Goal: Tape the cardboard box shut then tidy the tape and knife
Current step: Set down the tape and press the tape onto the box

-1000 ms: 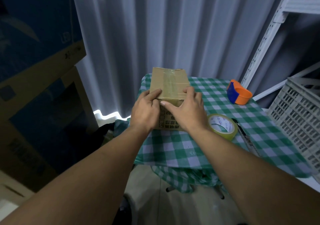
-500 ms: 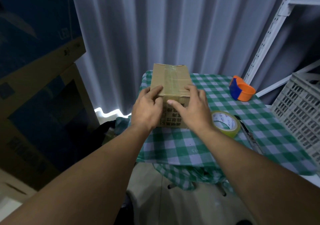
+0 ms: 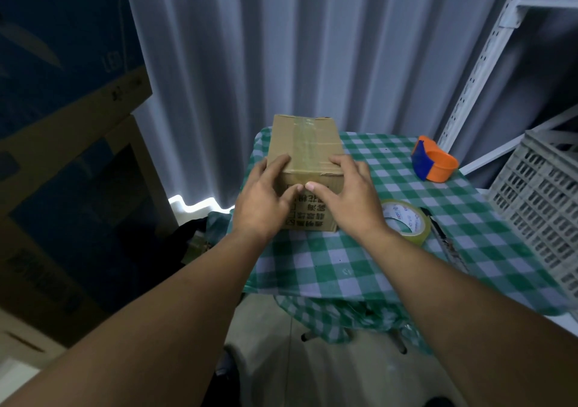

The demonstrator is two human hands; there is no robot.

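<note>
A brown cardboard box (image 3: 305,143) stands on the left part of a small table with a green checked cloth (image 3: 328,265). Clear tape runs along the box's closed top seam. My left hand (image 3: 264,201) lies against the box's near left corner, fingers on the top edge. My right hand (image 3: 347,198) lies on the near right corner, its thumb pressed on the front face beside my left thumb. A roll of clear tape (image 3: 406,220) lies flat just right of my right wrist. A dark utility knife (image 3: 438,231) lies beside the roll, partly hidden.
An orange and blue tape dispenser (image 3: 433,162) sits at the table's far right. A grey plastic crate (image 3: 544,200) stands to the right, below a white shelf frame (image 3: 478,68). Large cartons (image 3: 68,162) fill the left. A grey curtain hangs behind.
Both thumbs have slid down onto the box's front face and met at its middle. The box has stayed in place; the camera has tilted slightly.
</note>
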